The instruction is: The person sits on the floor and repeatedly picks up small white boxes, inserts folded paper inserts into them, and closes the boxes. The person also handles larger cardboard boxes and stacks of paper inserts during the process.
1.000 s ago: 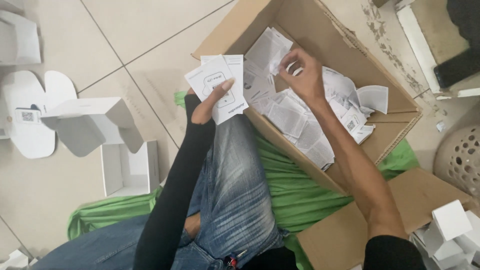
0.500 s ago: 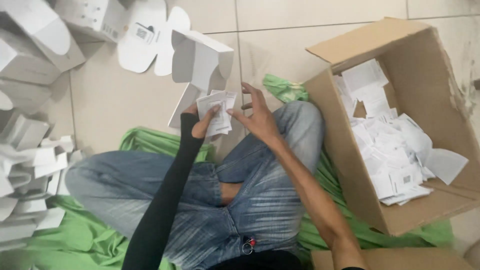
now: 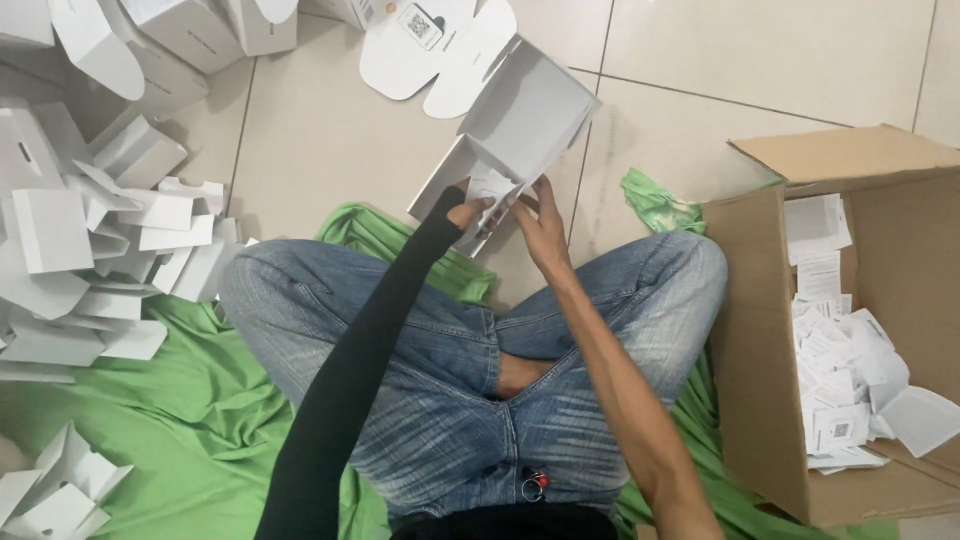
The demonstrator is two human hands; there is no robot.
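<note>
Floor: pale tiles (image 3: 330,150), with a green cloth (image 3: 200,430) spread under the seated person, probably so the legs do not rest on bare tile.
Person: sits cross-legged in blue jeans (image 3: 440,400), so both hands meet in front of the knees.
White box (image 3: 520,140): half folded, open side tilted toward the person, held just above the floor in front of the knees; this angle lets the inside be reached.
Left hand (image 3: 468,213): in a black sleeve, closed on the lower edge of the white box and steadying it.
Right hand (image 3: 538,222): fingers pinch small paper slips (image 3: 492,188) at the mouth of the box.
Cardboard carton (image 3: 760,350): open at the person's right, full of loose slips, within easy reach.
Pile of white boxes (image 3: 90,250): at the left on cloth and tiles, apart from the carton.
</note>
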